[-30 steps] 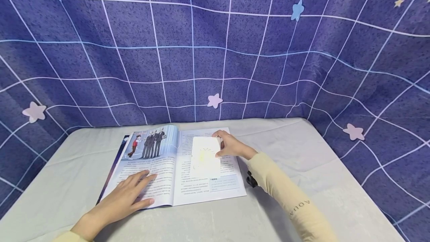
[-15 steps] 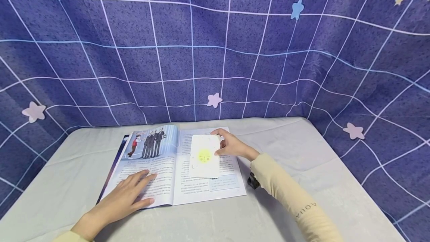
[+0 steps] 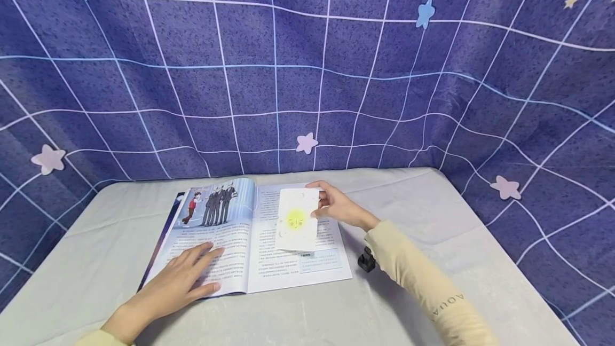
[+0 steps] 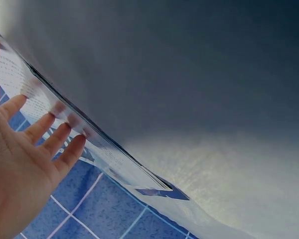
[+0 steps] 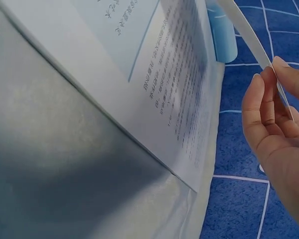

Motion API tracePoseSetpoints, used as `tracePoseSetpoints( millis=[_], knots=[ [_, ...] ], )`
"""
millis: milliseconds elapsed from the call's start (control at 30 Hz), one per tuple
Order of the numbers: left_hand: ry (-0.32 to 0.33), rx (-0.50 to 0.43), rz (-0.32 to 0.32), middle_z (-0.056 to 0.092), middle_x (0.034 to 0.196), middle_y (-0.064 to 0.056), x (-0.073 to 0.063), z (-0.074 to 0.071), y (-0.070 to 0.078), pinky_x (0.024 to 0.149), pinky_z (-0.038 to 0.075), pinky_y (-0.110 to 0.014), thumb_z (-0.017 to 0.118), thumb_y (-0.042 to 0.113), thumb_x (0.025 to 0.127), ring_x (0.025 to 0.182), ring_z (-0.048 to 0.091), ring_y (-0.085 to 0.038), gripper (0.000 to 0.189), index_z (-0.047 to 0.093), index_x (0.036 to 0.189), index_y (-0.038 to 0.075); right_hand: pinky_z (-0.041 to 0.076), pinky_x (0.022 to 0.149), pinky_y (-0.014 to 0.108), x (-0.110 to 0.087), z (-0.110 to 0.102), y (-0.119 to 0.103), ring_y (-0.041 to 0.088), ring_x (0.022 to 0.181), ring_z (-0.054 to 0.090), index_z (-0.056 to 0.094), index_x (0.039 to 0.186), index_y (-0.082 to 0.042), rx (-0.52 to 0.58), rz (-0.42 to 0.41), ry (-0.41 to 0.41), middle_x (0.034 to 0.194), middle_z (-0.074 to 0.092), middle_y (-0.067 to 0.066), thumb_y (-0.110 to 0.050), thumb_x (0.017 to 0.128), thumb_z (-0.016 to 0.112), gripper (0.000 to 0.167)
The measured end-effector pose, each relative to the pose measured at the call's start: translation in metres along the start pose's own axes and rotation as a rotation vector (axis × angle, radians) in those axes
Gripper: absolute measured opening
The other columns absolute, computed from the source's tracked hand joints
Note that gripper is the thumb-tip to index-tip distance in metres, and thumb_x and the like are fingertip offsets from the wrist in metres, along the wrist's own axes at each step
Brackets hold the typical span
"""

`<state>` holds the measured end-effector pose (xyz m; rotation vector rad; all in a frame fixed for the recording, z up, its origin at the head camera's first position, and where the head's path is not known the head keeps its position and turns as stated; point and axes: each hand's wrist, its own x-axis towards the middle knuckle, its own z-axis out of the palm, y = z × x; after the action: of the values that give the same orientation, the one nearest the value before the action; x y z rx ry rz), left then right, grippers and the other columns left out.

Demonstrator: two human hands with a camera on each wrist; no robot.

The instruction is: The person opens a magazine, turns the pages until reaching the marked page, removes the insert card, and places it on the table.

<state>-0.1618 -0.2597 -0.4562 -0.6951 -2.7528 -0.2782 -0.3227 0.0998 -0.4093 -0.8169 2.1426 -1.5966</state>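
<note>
An open magazine (image 3: 283,268) lies on the pale cloth, its left page bearing a picture of figures in dark suits. Over the right page, my right hand (image 3: 338,207) pinches the right edge of a white card (image 3: 297,236) with a smiling yellow sun on it. The right wrist view shows the card (image 5: 250,37) edge-on between thumb and fingers, raised off the page. My left hand (image 3: 175,284) rests on the lower left page with fingers spread. From the left wrist, the fingers of that hand (image 4: 22,159) extend over the page, palm side visible.
A pale grey cloth (image 3: 298,319) covers the table. Behind it hangs a blue curtain (image 3: 269,89) with a grid and stars. A small black device (image 3: 367,260) is at the right wrist, below the sleeve.
The card has shifted slightly up and right with my right hand, and its angle has changed, so the sun print shows more clearly than a second ago. My left hand stays put.
</note>
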Motion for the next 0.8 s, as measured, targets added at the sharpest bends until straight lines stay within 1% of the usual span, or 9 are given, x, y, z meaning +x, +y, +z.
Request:
tracePoseSetpoints(
  millis=[167,367,633,800],
  knots=[
    [-0.004,-0.001,-0.002,0.049,0.129,-0.015,0.000,-0.001,0.001,0.081,0.044,-0.055,0.065,0.048,0.078,0.113,0.050,-0.037,0.063,0.048,0.131,0.016,0.052,0.079,0.031,-0.004,-0.005,-0.002,0.017,0.086,0.061,0.032,0.135,-0.005,0.042,0.005,0.011,0.107,0.060,0.024,0.012,0.074,0.061,0.070],
    [-0.006,-0.001,-0.002,0.048,0.129,-0.015,0.000,-0.001,0.000,0.080,0.044,-0.056,0.065,0.048,0.079,0.113,0.050,-0.037,0.063,0.048,0.131,0.016,0.051,0.077,0.031,-0.012,-0.017,-0.006,0.019,0.086,0.061,0.033,0.135,-0.007,0.081,-0.005,0.020,0.110,0.060,0.024,0.012,0.075,0.060,0.069],
    [-0.032,0.000,-0.022,0.047,0.131,-0.015,0.000,0.000,-0.002,0.082,0.043,-0.058,0.063,0.049,0.079,0.115,0.048,-0.037,0.064,0.047,0.133,0.017,0.052,0.078,0.030,-0.028,-0.044,-0.002,0.019,0.089,0.061,0.031,0.136,-0.006,0.107,0.018,0.039,0.113,0.058,0.026,0.013,0.075,0.059,0.070],
    [-0.016,0.002,-0.016,0.048,0.130,-0.014,-0.001,-0.001,0.000,0.081,0.044,-0.057,0.064,0.049,0.079,0.113,0.050,-0.037,0.064,0.048,0.131,0.017,0.052,0.079,0.031,-0.040,-0.062,0.003,0.019,0.091,0.063,0.031,0.136,-0.005,0.111,0.027,0.043,0.114,0.057,0.027,0.013,0.075,0.059,0.069]
  ],
)
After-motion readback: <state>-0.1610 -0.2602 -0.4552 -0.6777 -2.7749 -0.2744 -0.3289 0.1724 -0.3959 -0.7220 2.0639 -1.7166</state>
